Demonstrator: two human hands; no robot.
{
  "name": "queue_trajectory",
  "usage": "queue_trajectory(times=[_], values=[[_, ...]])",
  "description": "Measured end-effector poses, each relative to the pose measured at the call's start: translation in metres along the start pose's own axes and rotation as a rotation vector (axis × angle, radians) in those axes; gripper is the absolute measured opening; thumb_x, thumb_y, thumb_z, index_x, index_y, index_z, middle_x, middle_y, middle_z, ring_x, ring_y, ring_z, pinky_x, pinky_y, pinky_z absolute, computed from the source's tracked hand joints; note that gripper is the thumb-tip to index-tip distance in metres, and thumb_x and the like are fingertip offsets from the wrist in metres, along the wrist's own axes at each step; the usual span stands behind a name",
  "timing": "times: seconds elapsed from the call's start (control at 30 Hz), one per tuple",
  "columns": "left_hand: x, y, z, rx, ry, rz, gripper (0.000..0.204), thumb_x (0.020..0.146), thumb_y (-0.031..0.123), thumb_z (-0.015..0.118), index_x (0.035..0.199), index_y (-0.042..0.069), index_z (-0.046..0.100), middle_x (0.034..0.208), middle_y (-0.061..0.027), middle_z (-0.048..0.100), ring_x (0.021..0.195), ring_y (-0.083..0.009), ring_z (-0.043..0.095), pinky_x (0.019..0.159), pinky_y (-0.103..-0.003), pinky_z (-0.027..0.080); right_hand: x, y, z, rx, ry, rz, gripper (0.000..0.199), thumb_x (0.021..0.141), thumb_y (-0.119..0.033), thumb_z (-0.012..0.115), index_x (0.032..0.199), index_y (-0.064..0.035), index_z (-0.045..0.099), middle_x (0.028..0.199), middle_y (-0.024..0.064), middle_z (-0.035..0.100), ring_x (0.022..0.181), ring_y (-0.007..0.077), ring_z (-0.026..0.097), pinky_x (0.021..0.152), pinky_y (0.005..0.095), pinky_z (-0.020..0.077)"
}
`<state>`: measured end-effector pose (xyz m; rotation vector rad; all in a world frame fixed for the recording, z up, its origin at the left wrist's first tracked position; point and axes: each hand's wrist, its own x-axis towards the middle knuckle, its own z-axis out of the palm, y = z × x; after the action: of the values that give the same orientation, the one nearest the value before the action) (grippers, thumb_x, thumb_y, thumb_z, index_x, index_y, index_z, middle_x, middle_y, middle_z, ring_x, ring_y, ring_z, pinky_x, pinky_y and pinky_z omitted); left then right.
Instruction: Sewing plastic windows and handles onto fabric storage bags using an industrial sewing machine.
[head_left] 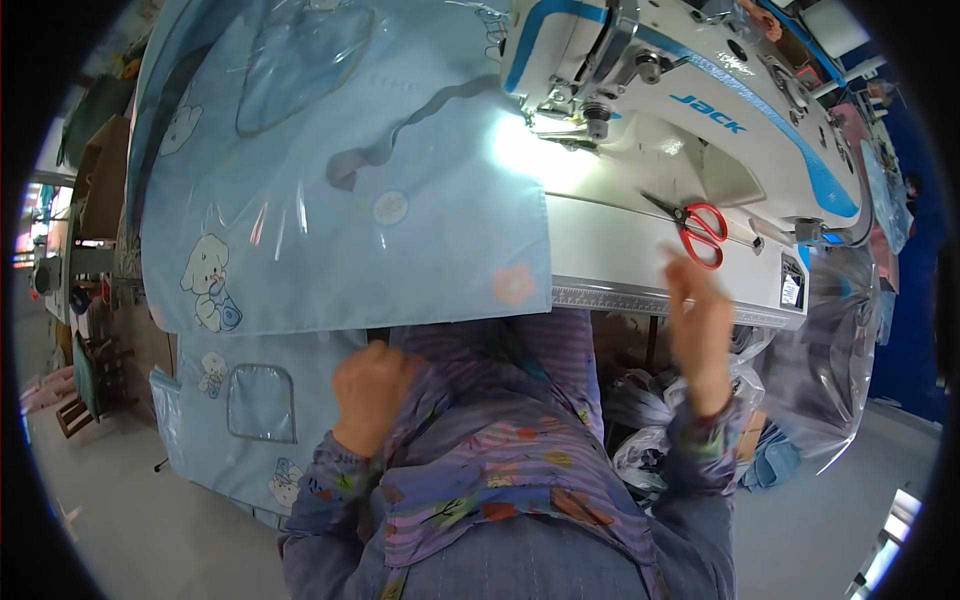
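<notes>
My left hand (pixel 376 392) is curled into a fist above my lap, just below the front edge of a light blue fabric sheet (pixel 420 260). Anything inside that fist is hidden. Blurred by motion, my right hand (pixel 698 330) has its fingers stretched toward red-handled scissors (pixel 704 235), apart from them and with nothing visible in it. The scissors lie on the white sewing machine bed. The sheet carries printed puppies and a clear pocket, and a grey strip (pixel 345 170) lies loosely across it toward the lit needle area.
The white sewing machine (pixel 700 110) with blue trim stands at the far right. A ruler strip (pixel 620 299) runs along the table's front edge. More blue fabric with a clear pocket (pixel 262 403) hangs at the left. Clear plastic bags (pixel 645 455) sit below the table.
</notes>
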<state>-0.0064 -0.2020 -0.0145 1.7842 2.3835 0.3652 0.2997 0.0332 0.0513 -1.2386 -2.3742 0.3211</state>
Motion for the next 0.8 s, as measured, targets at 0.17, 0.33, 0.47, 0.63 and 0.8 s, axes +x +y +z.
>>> queue_trajectory(times=[0.17,0.33,0.47,0.63,0.8], values=[[0.061,0.067,-0.023,-0.049,0.255,0.461,0.013,0.081,0.015,0.074,0.093,0.010,0.071,0.093,-0.0035,0.062,0.090,-0.0249,0.064,0.074,-0.039,0.051,-0.019,-0.058,0.047,0.498,-0.236,0.101,0.047,0.094,0.001,0.065,0.140,-0.0063,0.056,0.085,0.0115,0.071,0.073,0.0220,0.070,0.069,0.0328,0.0543],[0.099,0.054,0.002,-0.199,0.297,0.623,0.039,0.080,0.007,0.068,0.118,0.012,0.073,0.111,-0.0004,0.065,0.108,-0.0220,0.063,0.091,-0.036,0.052,0.016,-0.055,0.052,0.468,-0.202,0.087,0.038,0.094,0.001,0.065,0.131,-0.0028,0.062,0.088,0.0135,0.069,0.075,0.0255,0.069,0.067,0.0318,0.0533],[0.096,0.039,-0.004,-0.188,0.258,0.657,0.039,0.078,0.010,0.068,0.117,0.014,0.074,0.114,-0.0008,0.065,0.108,-0.0209,0.063,0.091,-0.037,0.052,0.063,-0.043,0.087,0.503,-0.034,-0.275,0.034,0.092,-0.002,0.067,0.125,-0.0030,0.066,0.105,0.0144,0.068,0.088,0.0288,0.066,0.075,0.0349,0.0523],[0.100,0.039,-0.009,-0.194,0.205,0.722,0.040,0.079,0.012,0.067,0.118,0.017,0.074,0.112,0.0011,0.066,0.109,-0.0190,0.063,0.093,-0.035,0.052,0.114,-0.029,0.100,0.260,-0.018,-0.392,0.038,0.085,-0.013,0.075,0.122,-0.0054,0.068,0.119,0.0103,0.065,0.105,0.0320,0.060,0.091,0.0410,0.0465],[0.109,0.031,-0.009,-0.221,0.162,0.741,0.042,0.080,0.014,0.065,0.121,0.019,0.072,0.116,0.0038,0.065,0.111,-0.0178,0.062,0.095,-0.035,0.051,0.119,-0.029,0.101,0.248,-0.050,-0.364,0.044,0.082,-0.018,0.080,0.123,-0.0074,0.069,0.119,0.0080,0.066,0.102,0.0295,0.061,0.090,0.0390,0.0461]])
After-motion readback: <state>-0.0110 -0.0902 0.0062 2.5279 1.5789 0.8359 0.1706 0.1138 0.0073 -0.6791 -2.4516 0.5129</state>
